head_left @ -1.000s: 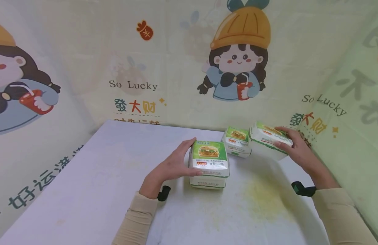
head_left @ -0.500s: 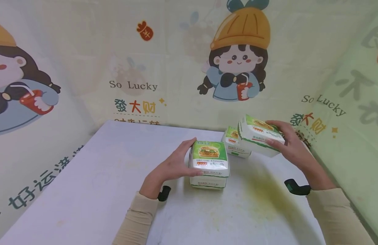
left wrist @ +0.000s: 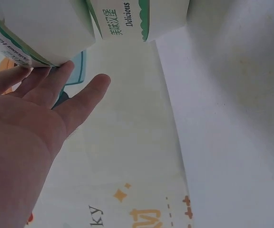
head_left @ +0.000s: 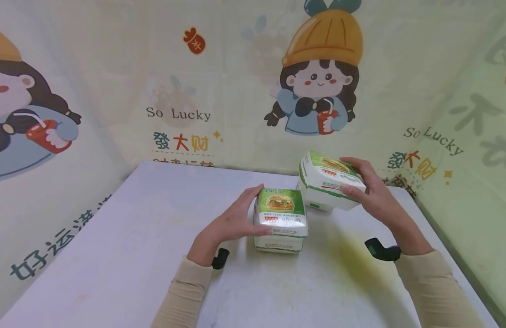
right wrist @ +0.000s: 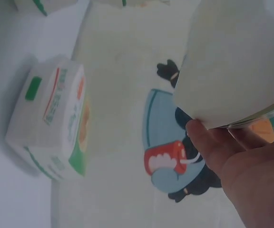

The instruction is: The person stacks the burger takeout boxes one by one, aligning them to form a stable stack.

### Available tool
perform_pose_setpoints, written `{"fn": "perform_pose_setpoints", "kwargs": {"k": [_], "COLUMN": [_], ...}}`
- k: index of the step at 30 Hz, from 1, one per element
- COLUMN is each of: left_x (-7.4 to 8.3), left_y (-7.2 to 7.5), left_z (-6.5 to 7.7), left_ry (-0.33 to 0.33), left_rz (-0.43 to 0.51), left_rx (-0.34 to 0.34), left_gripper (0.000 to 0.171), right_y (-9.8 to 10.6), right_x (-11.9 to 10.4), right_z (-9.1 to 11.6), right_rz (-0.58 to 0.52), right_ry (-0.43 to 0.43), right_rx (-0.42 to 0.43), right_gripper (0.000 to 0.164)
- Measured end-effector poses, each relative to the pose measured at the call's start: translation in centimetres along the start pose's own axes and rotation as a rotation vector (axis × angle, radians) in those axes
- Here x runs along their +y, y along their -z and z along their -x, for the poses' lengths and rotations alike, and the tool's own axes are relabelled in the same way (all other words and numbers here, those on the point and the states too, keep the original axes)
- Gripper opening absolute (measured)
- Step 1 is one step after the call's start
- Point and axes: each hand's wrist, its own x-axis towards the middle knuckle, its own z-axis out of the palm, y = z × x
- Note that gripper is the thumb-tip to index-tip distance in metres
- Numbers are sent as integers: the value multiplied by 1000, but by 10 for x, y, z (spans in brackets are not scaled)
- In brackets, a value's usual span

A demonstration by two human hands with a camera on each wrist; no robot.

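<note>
My left hand (head_left: pixel 232 218) grips the upper of two stacked burger boxes, with the thumb across its front and fingers at its back. That upper burger box (head_left: pixel 281 207) is white and green with a burger picture; the lower burger box (head_left: pixel 277 243) stands on the table beneath it. To the right, my right hand (head_left: pixel 369 191) holds a third burger box (head_left: pixel 328 175) in the air, tilted, thumb in front. Behind and below it, another burger box (right wrist: pixel 46 118) sits on the table, mostly hidden in the head view by the held one.
The white table (head_left: pixel 126 255) carries a yellowish stain (head_left: pixel 355 255) at right. A cartoon-printed cloth (head_left: pixel 236 91) walls it in at the back and sides.
My right hand has carried its burger box leftward and slightly up, so it now covers most of the box behind. The left hand and its stack have stayed in place.
</note>
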Motion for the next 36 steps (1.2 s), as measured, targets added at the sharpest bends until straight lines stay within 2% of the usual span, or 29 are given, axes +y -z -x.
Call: {"fn": "perform_pose_setpoints", "kwargs": {"k": [7,16,23,27,31,36], "left_x": [3,1,0,0,0,0], "left_y": [-1,-1,-2,-3,-2,0], "left_z": [1,0,-2,-2,-2,-5], "left_ry": [17,-11,-30,-27,-29,-82], "left_rz": [10,27,85,113,134,159], "left_rx": [-8,10,8,8,-2,-31], "left_gripper": [116,116,110,105,99,93], "right_y": [-15,-35,-52,-59,-63,-68], "right_x": [-8,-25,-33,-36,-39,-41], "right_z": [-1,-5,-6,-6,-7,-7], "right_rz": [-19,-43,-74,-53,12,76], "right_ry": [67,76,84,96,135,169], "right_rx": [-54,-113,-171,-185,-179,-178], "right_gripper": [69,71,73,74,75,75]}}
